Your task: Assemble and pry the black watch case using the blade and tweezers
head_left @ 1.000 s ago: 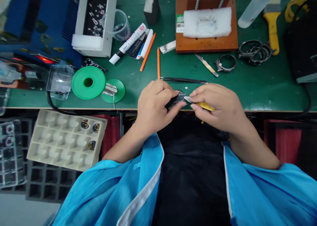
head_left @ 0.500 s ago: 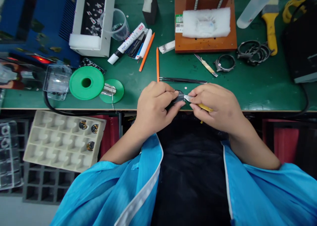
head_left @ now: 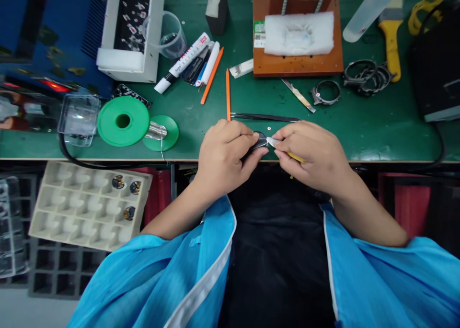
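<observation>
At the table's front edge, my left hand (head_left: pixel 228 153) pinches a dark, smooth, curved part (head_left: pixel 259 140) between thumb and fingers; most of it is hidden in the hand. Facing it, my right hand (head_left: pixel 311 155) is closed round a small knife (head_left: pixel 273 141) with a silver blade and a yellow handle. The blade's tip touches or nearly touches the right end of the dark part. Just beyond the hands lie black tweezers (head_left: pixel 266 118), an orange stick (head_left: pixel 228 94) and a tiny white disc with a red centre (head_left: pixel 269 128).
Behind stand a brown wooden fixture (head_left: pixel 298 68) with white foam, and a white box (head_left: pixel 151 62). Watch case rings (head_left: pixel 326 92) and a yellow brush (head_left: pixel 393 50) lie right. A green solder spool (head_left: pixel 124 103) stands left, above a cream compartment tray (head_left: pixel 89 203) below the table edge.
The view has shifted very slightly. Both hands keep the same grips, and the blade stays at the end of the dark part.
</observation>
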A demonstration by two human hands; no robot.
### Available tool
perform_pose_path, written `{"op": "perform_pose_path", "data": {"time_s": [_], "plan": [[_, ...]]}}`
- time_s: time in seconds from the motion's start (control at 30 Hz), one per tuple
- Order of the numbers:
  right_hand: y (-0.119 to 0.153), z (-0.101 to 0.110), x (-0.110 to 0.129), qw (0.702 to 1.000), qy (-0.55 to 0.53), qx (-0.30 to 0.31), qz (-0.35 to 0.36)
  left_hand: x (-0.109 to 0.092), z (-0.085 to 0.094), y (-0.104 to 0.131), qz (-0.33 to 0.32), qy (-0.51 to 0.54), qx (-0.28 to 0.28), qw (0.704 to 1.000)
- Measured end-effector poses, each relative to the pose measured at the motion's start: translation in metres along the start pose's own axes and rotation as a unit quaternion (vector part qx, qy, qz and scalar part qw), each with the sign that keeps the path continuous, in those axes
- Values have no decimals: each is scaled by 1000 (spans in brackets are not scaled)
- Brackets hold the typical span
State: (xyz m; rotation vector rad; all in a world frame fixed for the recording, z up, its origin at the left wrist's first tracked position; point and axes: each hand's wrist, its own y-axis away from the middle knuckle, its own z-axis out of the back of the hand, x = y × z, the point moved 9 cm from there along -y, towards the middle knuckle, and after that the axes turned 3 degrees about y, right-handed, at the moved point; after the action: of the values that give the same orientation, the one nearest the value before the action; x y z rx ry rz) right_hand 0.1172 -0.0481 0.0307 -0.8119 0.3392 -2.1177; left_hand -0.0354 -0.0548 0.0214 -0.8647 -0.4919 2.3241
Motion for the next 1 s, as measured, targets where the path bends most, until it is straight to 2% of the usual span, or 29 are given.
{"op": "perform_pose_path", "data": {"time_s": [0.5,0.67,1.0], "plan": [[-1,0,-1,1000,-15,0,-10,-3,1,-2,4,-4,-7,1000],[-1,-3,-3,1000,19,9,-21,-4,0,-2,7,-10,-4,1000],[2,3,-1,1000,-23,-9,-11,-1,1,0,13,-5,-8,1000]]}}
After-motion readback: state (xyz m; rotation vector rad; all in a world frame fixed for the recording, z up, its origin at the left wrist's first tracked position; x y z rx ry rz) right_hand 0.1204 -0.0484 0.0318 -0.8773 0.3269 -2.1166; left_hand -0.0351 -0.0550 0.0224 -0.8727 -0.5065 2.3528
